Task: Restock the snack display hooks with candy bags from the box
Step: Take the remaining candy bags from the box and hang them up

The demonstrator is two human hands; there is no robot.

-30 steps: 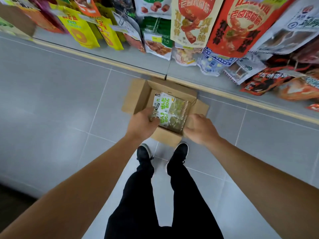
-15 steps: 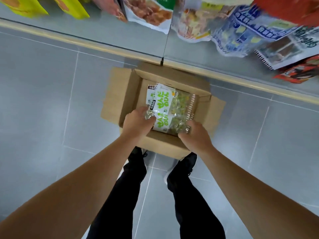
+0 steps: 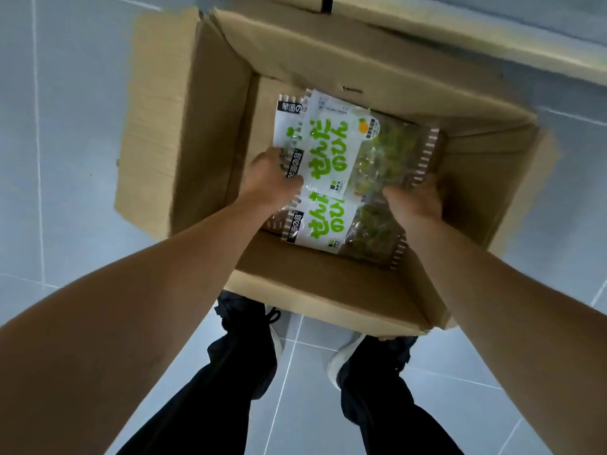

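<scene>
An open cardboard box (image 3: 210, 133) stands on the floor in front of my feet. Inside lie several candy bags with white and green labels and clear windows showing green sweets. The top candy bag (image 3: 341, 149) lies tilted over a lower candy bag (image 3: 331, 224). My left hand (image 3: 269, 178) grips the top bag's left edge. My right hand (image 3: 414, 198) holds its right, striped edge, fingers curled under it. Both hands reach down inside the box.
Grey floor tiles (image 3: 65, 159) surround the box. The base of the display shelf (image 3: 460, 31) runs along the top edge just behind the box. My black trousers and shoes (image 3: 249, 323) stand right against the box's near flap.
My head has dropped much closer to the box, so the hanging snacks have left view. Both hands have gone deeper into the box and taken hold of the top bag's edges.
</scene>
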